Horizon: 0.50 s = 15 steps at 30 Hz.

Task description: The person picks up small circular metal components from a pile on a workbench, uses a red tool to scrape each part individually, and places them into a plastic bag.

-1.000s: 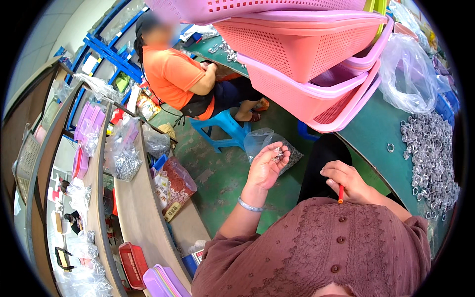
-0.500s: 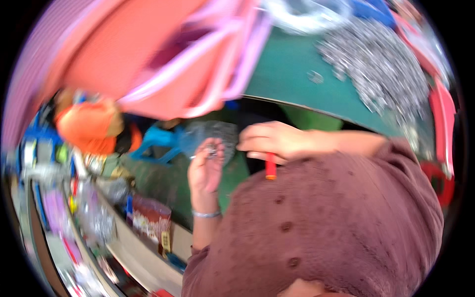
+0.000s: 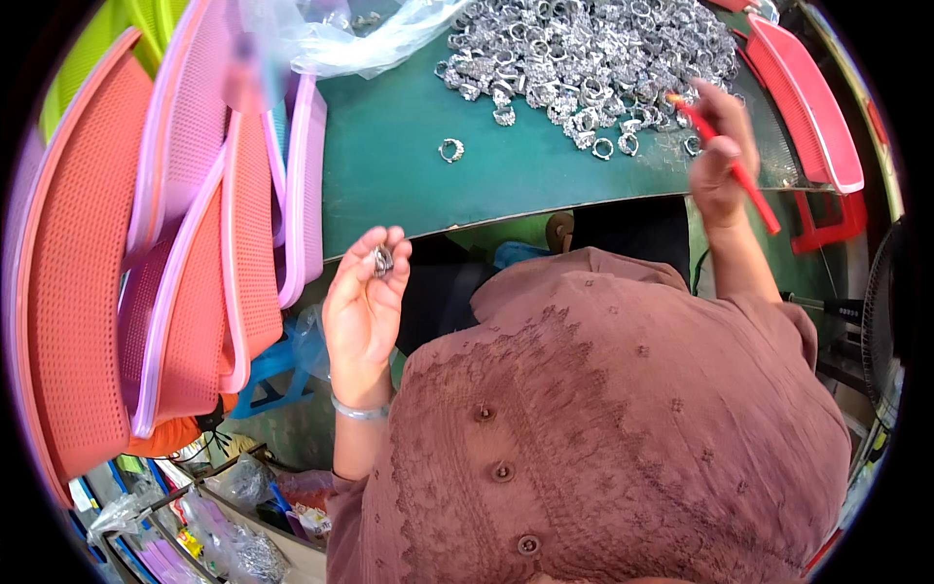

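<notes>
My left hand [image 3: 362,302] is raised palm up just off the table's front edge. Its curled fingertips and thumb hold a small silver ring [image 3: 380,260]; part of it hides behind the fingers. Over the right side of the table, my right hand [image 3: 725,161] grips a slim red pencil-like stick [image 3: 744,183] with a yellow tip, which points toward a heap of silver rings [image 3: 593,58]. The rings seem set with stones or carved. A single ring [image 3: 450,150] lies apart on the green tabletop [image 3: 389,185], left of the heap.
Pink, purple and orange plastic baskets [image 3: 83,263] stand stacked on the left. A clear plastic bag [image 3: 365,49] lies at the table's far side. At right are a red tray [image 3: 803,107] and a black fan [image 3: 880,311]. Boxes with bagged goods [image 3: 224,526] sit lower left.
My view has turned toward the table. My right hand has moved from in front of my chest out to the ring heap, still with the red stick. My left hand keeps its silver piece.
</notes>
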Each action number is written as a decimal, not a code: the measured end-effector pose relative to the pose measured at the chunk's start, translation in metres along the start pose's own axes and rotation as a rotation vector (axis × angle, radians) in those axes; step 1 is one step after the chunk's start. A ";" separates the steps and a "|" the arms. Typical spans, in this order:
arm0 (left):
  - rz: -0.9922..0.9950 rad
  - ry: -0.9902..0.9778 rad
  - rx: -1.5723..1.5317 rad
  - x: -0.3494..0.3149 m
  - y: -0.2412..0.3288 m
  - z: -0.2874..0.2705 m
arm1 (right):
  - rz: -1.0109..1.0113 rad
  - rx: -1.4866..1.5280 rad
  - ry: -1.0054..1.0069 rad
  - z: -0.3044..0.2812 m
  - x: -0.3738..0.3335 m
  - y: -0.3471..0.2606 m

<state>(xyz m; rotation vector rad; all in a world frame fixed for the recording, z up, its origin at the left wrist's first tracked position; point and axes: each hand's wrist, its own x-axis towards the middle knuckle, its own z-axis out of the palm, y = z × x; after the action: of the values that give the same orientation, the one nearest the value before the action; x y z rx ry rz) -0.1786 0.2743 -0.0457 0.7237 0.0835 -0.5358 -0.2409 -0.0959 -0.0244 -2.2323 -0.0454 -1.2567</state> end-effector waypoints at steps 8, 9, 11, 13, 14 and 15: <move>-0.165 -0.108 -0.322 0.046 0.002 0.019 | -0.086 -0.627 0.115 -0.035 -0.063 0.079; -0.175 -0.086 -0.316 0.049 0.003 0.023 | -0.046 -0.630 0.146 -0.033 -0.059 0.073; -0.180 -0.039 -0.322 0.053 0.004 0.029 | -0.048 -0.665 0.106 -0.032 -0.060 0.077; -0.184 -0.055 -0.270 0.057 0.002 0.027 | -0.051 -0.674 0.074 -0.037 -0.060 0.083; -0.187 -0.064 -0.244 0.058 0.002 0.026 | -0.039 -0.645 0.081 -0.033 -0.060 0.082; -0.184 -0.074 -0.236 0.059 0.001 0.026 | -0.033 -0.622 0.092 -0.029 -0.060 0.081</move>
<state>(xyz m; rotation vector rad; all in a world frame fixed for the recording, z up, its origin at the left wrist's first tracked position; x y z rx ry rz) -0.1300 0.2327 -0.0407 0.4673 0.1433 -0.7146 -0.2730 -0.1635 -0.0973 -2.6855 0.3971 -1.5441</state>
